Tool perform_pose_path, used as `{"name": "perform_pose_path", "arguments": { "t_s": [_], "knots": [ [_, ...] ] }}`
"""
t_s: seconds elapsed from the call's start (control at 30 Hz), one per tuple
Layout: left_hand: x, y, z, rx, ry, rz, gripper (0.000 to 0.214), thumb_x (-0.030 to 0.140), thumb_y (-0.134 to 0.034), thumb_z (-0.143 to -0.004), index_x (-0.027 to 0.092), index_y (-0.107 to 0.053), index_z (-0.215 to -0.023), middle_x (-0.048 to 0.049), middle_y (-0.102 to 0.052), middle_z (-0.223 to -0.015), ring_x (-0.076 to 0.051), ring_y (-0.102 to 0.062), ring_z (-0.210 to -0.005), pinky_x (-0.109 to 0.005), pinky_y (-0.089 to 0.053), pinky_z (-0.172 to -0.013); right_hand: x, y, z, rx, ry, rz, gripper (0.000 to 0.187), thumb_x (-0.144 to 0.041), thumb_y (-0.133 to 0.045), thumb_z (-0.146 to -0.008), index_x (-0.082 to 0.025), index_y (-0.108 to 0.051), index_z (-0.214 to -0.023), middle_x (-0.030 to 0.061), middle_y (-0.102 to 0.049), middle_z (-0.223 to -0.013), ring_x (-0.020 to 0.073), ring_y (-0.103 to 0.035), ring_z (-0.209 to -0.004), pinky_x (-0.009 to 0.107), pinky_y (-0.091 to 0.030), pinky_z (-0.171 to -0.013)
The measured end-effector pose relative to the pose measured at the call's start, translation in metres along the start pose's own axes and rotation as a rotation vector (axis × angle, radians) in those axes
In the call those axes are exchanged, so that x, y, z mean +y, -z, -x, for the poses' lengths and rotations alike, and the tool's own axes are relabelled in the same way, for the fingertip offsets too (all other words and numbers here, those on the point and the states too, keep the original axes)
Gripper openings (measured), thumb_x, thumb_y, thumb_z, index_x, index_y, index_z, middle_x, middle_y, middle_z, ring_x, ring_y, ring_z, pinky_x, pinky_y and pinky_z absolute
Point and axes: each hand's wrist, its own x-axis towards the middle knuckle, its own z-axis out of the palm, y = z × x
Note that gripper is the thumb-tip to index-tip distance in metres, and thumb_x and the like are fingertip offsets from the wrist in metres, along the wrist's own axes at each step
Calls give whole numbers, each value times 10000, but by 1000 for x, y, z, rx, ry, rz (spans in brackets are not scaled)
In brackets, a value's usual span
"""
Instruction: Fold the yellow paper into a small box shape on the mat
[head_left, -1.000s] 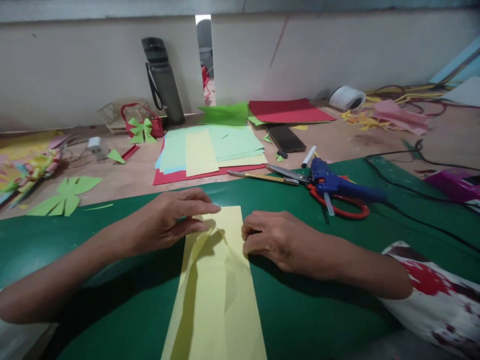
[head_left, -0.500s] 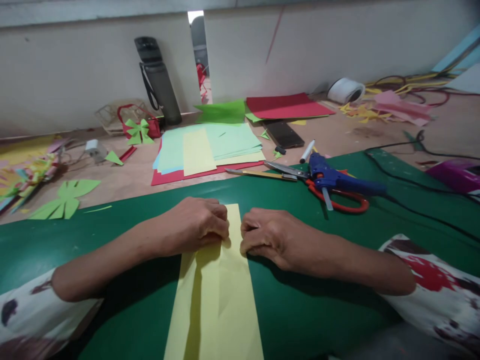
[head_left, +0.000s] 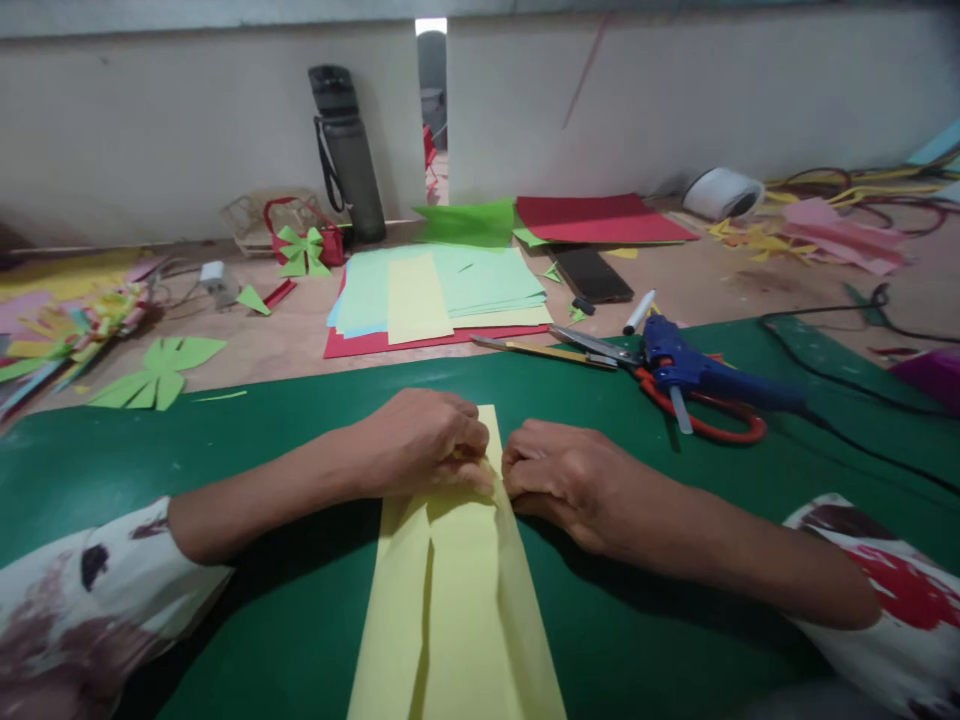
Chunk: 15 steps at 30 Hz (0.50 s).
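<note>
A long sheet of pale yellow paper (head_left: 465,600) with lengthwise folds lies on the green mat (head_left: 300,620), running out of the picture at the bottom. My left hand (head_left: 431,445) rests over its far part, fingers curled and pinching a fold of the paper. At the sheet's right edge, my right hand (head_left: 559,475) is closed with its fingertips against the paper. The curled fingers hide part of the grip. Only a short strip of the sheet's far end shows between and beyond the hands.
To the right lie a blue glue gun (head_left: 697,370), red-handled scissors (head_left: 739,425) and a yellow cutter knife (head_left: 555,352). Behind the mat are stacked coloured papers (head_left: 495,290), a phone (head_left: 592,274) and a dark bottle (head_left: 352,165). Green paper cutouts (head_left: 161,370) lie at left.
My left hand has moved toward the paper's right edge, and a raised fold now runs from it toward me. My right hand stays at the edge. The whole view has shifted slightly.
</note>
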Motion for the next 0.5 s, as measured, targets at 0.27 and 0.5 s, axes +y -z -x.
{"name": "perform_pose_path", "arguments": {
  "t_s": [0.27, 0.5],
  "knots": [
    [13, 1, -2, -40, 220, 58, 146, 325, -612, -700, 184, -640, -724, -17, -617, -705, -164, -568, -691, -226, -311, -528, 5, -7, -1, 40, 24, -43, 196, -138, -439, -873, -174, -610, -783, 40, -565, -773, 155, -451, -727, 276, -321, -640],
    [13, -6, 0, 26, 225, 163, 78, 246, -575, -662, 208, -636, -634, 2, -588, -648, -147, -534, -653, -233, -262, -489, 5, -8, -2, 36, 0, -20, 226, -147, -437, -874, -167, -600, -719, 51, -566, -743, 169, -475, -737, 295, -338, -657]
  ]
}}
